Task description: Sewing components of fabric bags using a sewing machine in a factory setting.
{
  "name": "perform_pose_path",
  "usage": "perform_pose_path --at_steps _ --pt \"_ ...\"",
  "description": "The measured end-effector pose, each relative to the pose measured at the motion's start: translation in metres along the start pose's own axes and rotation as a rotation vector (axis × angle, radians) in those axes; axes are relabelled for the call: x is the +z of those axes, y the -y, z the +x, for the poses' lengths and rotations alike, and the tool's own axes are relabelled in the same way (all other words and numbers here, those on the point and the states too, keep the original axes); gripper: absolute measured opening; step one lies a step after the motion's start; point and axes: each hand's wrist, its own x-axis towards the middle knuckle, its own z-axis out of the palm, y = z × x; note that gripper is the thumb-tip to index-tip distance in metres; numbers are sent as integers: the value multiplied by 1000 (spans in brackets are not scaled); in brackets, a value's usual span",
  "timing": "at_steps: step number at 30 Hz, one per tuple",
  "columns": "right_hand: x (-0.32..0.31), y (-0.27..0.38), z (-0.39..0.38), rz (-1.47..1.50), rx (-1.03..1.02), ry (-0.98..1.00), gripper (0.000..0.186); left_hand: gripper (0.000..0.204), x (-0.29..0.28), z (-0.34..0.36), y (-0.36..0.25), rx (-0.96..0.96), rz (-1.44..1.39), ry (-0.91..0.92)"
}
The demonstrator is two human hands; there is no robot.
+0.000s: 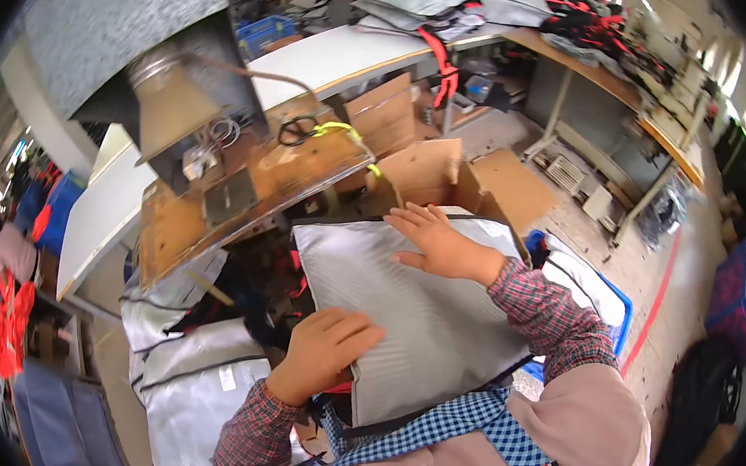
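A silver-grey fabric piece with dark edging [415, 309] lies in front of me, reaching from my lap toward the wooden worktable. On its left edge rests my left hand [328, 348], fingers stretched out and close together, gripping nothing. My right hand [445, 243] lies flat near the far edge of the same piece, its fingers apart. Whether the piece is a single panel or a folded bag cannot be made out. More silver pieces [202, 403] with black trim are stacked to my left.
A worn wooden worktable [280, 183] holds black-handled scissors [297, 130] beside a yellow-green strap [339, 130]. Behind it stand an open cardboard box [421, 168] and a long white table [340, 58]. At my right, a blue-rimmed bin [621, 313] contains white material. Red fabric [10, 327] hangs far left.
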Motion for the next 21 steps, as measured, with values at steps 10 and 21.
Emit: perform_pose_path --at_steps 10,21 --pt "-261 52 -81 230 286 -618 45 33 -39 139 0 -72 -362 -912" --pt "-231 43 59 -251 35 -378 39 54 -54 34 11 -784 -669 -333"
